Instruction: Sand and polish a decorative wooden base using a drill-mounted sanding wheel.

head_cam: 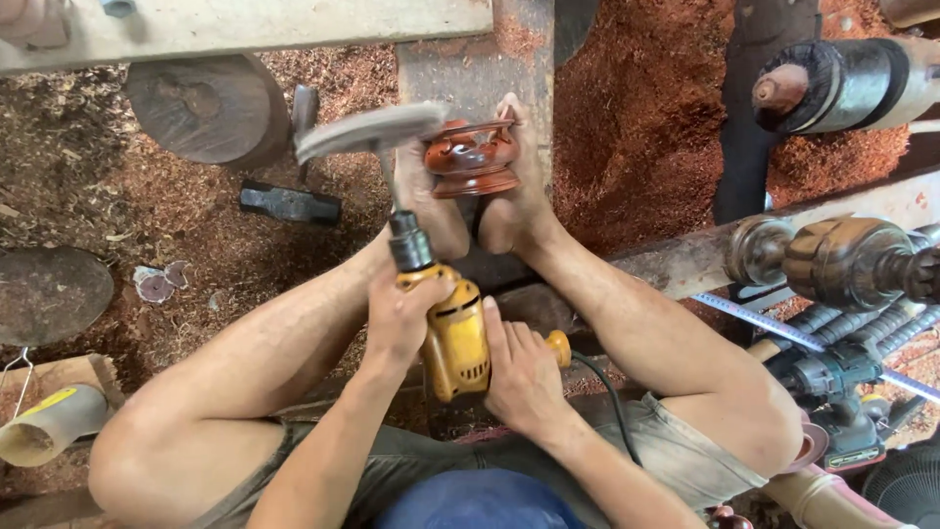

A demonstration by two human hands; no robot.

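My left hand (397, 318) and my right hand (524, 377) both grip a yellow electric drill (455, 338) that points away from me. A spinning grey disc attachment (367, 130) on the drill's shaft is blurred. It sits right beside a small round reddish-brown wooden piece (472, 157). My two bare feet clamp that wooden piece from the left and right against a wooden beam (446, 73). The drill's black cord (607, 392) runs off past my right leg.
Red sawdust covers the ground. A hammer (291, 201) lies left of my feet, near a round log section (211, 108). A lathe with metal chucks (842, 260), a measuring tape (764, 318) and a blue-green power tool (832, 392) stand at the right.
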